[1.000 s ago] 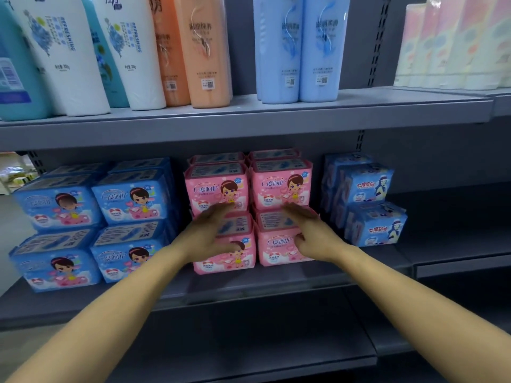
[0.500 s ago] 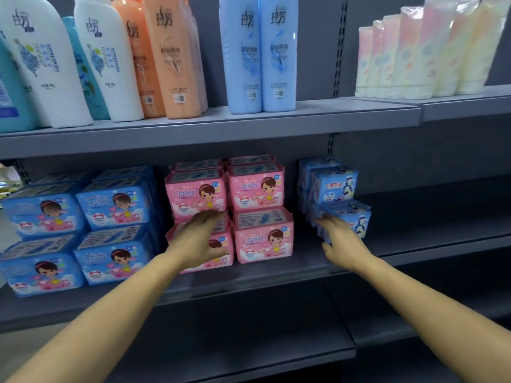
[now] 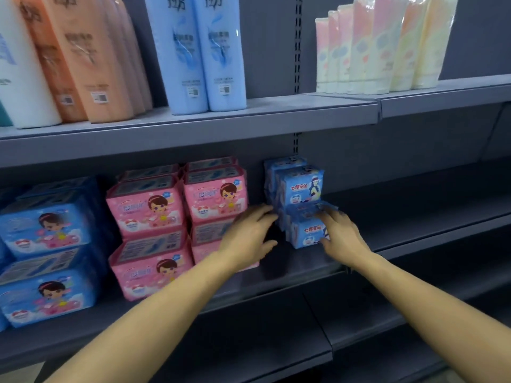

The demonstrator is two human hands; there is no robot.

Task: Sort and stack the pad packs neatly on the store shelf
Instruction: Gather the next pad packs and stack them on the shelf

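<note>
On the middle shelf (image 3: 304, 269) stand three groups of pad packs. Large blue packs (image 3: 47, 230) are stacked at the left, pink packs (image 3: 149, 208) in two-high stacks in the middle, and small light-blue packs (image 3: 301, 186) at the right. The lower front light-blue pack (image 3: 305, 234) sits a little askew. My left hand (image 3: 249, 239) reaches in at the left side of the light-blue stack, fingers extended toward it. My right hand (image 3: 338, 230) lies on the lower light-blue pack's right side, fingers over its top edge.
The upper shelf (image 3: 193, 128) carries tall white, orange (image 3: 91, 59) and blue (image 3: 199, 51) bottles and pale refill pouches (image 3: 381, 45) at the right. To the right of the light-blue packs is bare shelf. A lower shelf (image 3: 249, 341) juts out beneath my forearms.
Both hands have left the pink packs and moved right to the small light-blue stack; the right got there first, the left followed. The view has shifted right and closer.
</note>
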